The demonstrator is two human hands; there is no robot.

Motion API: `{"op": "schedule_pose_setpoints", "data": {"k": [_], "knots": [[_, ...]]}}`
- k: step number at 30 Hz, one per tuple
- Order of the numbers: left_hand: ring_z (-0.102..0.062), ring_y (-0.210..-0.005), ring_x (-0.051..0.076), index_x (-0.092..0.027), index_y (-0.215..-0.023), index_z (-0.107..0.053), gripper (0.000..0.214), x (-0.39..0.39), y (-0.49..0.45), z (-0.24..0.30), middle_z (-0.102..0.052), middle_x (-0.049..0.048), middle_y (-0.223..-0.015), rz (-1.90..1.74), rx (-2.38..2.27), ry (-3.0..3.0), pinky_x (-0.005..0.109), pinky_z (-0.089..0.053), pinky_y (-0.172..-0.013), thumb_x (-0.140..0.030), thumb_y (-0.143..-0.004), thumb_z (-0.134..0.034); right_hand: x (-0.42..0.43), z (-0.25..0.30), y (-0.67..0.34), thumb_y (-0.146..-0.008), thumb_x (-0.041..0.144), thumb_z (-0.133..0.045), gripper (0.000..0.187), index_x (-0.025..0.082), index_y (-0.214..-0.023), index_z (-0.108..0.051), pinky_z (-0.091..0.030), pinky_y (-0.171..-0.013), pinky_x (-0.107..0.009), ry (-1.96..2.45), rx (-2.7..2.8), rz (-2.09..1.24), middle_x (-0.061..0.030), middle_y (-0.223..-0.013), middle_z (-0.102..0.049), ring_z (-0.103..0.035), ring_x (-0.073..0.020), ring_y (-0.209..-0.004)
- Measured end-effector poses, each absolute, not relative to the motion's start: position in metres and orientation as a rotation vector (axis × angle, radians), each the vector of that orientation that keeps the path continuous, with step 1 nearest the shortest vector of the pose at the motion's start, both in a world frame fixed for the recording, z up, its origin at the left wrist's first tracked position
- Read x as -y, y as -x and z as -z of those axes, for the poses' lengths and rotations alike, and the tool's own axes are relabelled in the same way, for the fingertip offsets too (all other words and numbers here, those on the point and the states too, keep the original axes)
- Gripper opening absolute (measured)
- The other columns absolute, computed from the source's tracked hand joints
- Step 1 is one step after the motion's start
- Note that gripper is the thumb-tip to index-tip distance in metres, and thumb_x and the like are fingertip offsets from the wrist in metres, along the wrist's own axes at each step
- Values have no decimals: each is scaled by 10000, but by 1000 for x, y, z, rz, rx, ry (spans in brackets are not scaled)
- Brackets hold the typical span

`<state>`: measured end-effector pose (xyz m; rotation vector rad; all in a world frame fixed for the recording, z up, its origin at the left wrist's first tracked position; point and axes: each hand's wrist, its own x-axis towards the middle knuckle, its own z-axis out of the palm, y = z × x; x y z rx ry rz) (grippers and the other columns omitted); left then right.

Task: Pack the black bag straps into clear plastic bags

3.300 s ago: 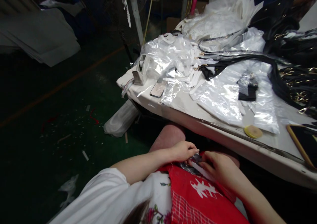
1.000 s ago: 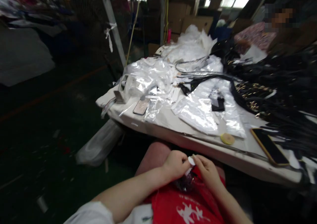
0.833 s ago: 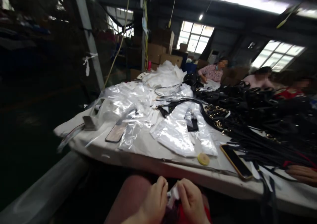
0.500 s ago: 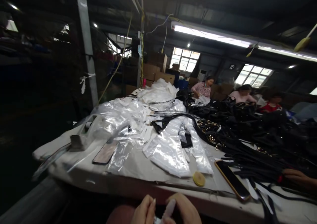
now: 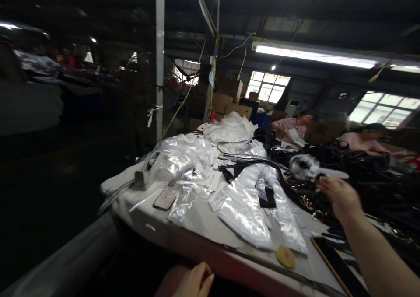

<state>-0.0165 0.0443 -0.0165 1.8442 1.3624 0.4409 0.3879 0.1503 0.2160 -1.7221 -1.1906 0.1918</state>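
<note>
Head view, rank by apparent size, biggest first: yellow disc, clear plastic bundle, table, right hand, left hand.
1. Table
2. Right hand and left hand: unsure, the left is cut off by the frame
3. Clear plastic bundle
4. Yellow disc

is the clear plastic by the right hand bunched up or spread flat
Bunched up: the clear plastic makes a rounded loop just beyond the right hand; blur hides finer folds.

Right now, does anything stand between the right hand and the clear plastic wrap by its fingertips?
Nothing visible does: the right hand reaches right up to the clear plastic wrap; black straps appear to lie below both. Blur hides whether hand and wrap touch.
</note>
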Motion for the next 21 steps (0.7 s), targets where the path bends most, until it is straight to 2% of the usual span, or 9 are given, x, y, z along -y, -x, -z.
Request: {"op": "schedule_pose_setpoints", "data": {"k": [2,4,6,7,9,11,13,16,21], "knots": [[-640,-940,185,-200,-938,-629,226,-44,19,14,-701,62,-1011,-392,-1438,-1863,260,-455,-831,-254,-914,-412,-167,-218,-401,-984,453,-389,468,146,-1329,-465,-526,-854,-437,1641,1065,-62,-186,-1276,-563,-621,-249,-1046],[-631,-996,204,-191,-992,-651,252,-44,22,21,-692,74,-1061,-332,-1501,-1872,288,-456,-887,-271,-898,-431,-171,-196,-393,-891,530,-468,527,134,-1227,-554,-540,-790,-431,1615,1117,-109,-200,-1123,-658,-668,-272,-926],[-572,-1162,242,-171,-1098,-660,324,-45,26,36,-643,106,-1221,-261,-1536,-1899,331,-405,-1020,-288,-862,-473,-164,-154,-369,-709,537,-653,445,170,-959,-685,-549,-692,-409,1654,1292,-280,-122,-837,-735,-690,-272,-728],[-502,-1268,269,-155,-1176,-645,394,-47,28,46,-581,125,-1333,-217,-1550,-1915,358,-349,-1090,-292,-837,-498,-158,-131,-354,-666,525,-681,380,196,-855,-706,-546,-660,-387,1672,1387,-360,-88,-754,-741,-686,-262,-675],[-320,-1416,316,-116,-1333,-559,571,-50,32,69,-404,153,-1507,-116,-1580,-1933,412,-228,-1174,-295,-791,-534,-146,-88,-324,-657,499,-682,290,224,-741,-721,-536,-625,-348,1689,1566,-509,-54,-707,-749,-684,-246,-643],[-223,-1456,342,-88,-1418,-469,690,-54,34,89,-305,169,-1558,-27,-1599,-1929,447,-169,-1195,-302,-766,-550,-139,-60,-302,-695,490,-646,273,227,-706,-721,-524,-613,-323,1692,1693,-613,-42,-696,-747,-684,-238,-655],[-246,-1449,343,-98,-1428,-461,696,-59,34,102,-339,167,-1543,-6,-1608,-1939,457,-161,-1197,-328,-776,-543,-138,-48,-290,-745,483,-600,289,220,-717,-717,-512,-620,-312,1701,1771,-673,-38,-686,-738,-682,-230,-668],[-362,-1398,308,-169,-1365,-550,567,-65,32,110,-470,121,-1470,-91,-1666,-1975,449,-207,-1183,-350,-832,-485,-141,-49,-281,-812,459,-542,300,211,-757,-702,-493,-632,-304,1724,1838,-703,-38,-698,-726,-669,-218,-677],[-467,-1323,285,-196,-1291,-615,484,-71,32,114,-564,102,-1386,-146,-1710,-2055,429,-304,-1138,-292,-839,-475,-134,-54,-260,-827,372,-566,219,208,-781,-703,-474,-650,-289,1693,1980,-761,-28,-737,-723,-653,-198,-696]]}}
